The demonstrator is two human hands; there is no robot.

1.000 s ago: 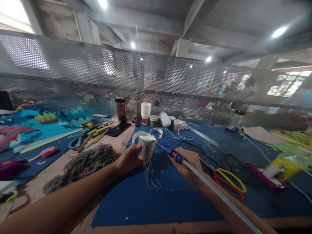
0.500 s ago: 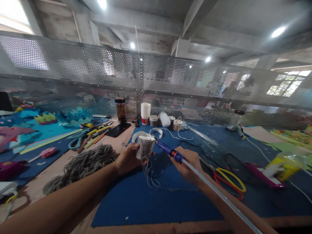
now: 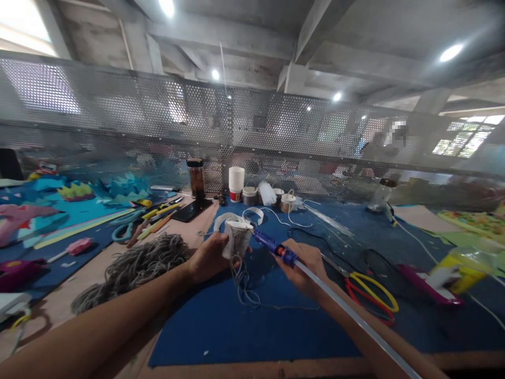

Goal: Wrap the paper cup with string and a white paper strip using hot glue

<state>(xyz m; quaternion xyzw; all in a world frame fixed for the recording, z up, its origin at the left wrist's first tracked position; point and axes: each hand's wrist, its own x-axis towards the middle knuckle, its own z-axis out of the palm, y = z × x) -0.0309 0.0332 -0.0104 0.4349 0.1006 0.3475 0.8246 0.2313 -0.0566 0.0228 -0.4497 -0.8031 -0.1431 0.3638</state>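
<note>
A paper cup (image 3: 236,239), partly wrapped in grey cord, is gripped by my left hand (image 3: 209,256) from its left side. In my right hand (image 3: 304,263) is a blue hot glue gun (image 3: 272,245), with a long clear glue stick (image 3: 347,305) sticking out of its back. Its nozzle points at the cup's rim, touching or very close to it; I cannot tell which. Loose grey cord (image 3: 246,292) hangs from the cup onto the blue mat (image 3: 221,337). White paper strips (image 3: 252,213) curl just behind the cup.
A heap of grey cord (image 3: 145,263) lies left of my hand. Farther back stand a stack of cups (image 3: 236,184), a jar (image 3: 195,179) and a phone (image 3: 192,209). Scissors (image 3: 373,295) and a purple glue gun (image 3: 430,284) lie on the right. A perforated metal screen (image 3: 260,126) rises behind.
The cup has tilted slightly and shifted a little to the right in my left hand. The glue gun stays at its rim, almost unmoved.
</note>
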